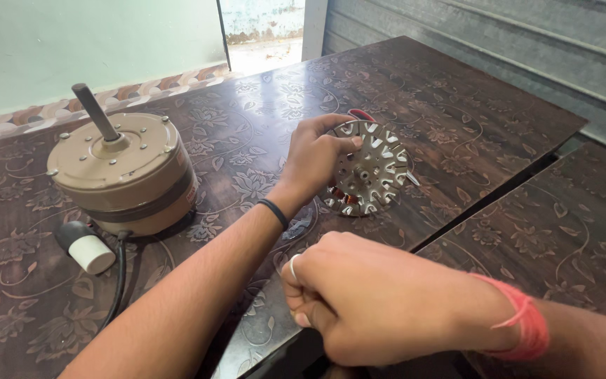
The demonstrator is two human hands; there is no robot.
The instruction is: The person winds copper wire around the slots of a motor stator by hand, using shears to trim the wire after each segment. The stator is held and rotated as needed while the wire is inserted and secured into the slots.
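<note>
My left hand (315, 156) grips a round silver metal disc with slotted fins (373, 168), tilted on edge on the dark patterned table (457, 105); copper-coloured windings show at its lower rim. My right hand (373, 298) is closed into a fist near the table's front edge, nearer to me than the disc; I cannot tell whether anything is pinched in it. A ring is on one finger and a red thread is around the wrist.
A beige round motor (124, 172) with an upright shaft (95, 111) stands at the left, a black cable (117, 281) and a white-and-black capacitor (85, 247) beside it. A gap (485, 203) separates a second patterned table (569, 238) at right. A corrugated metal shutter (499, 42) lies beyond.
</note>
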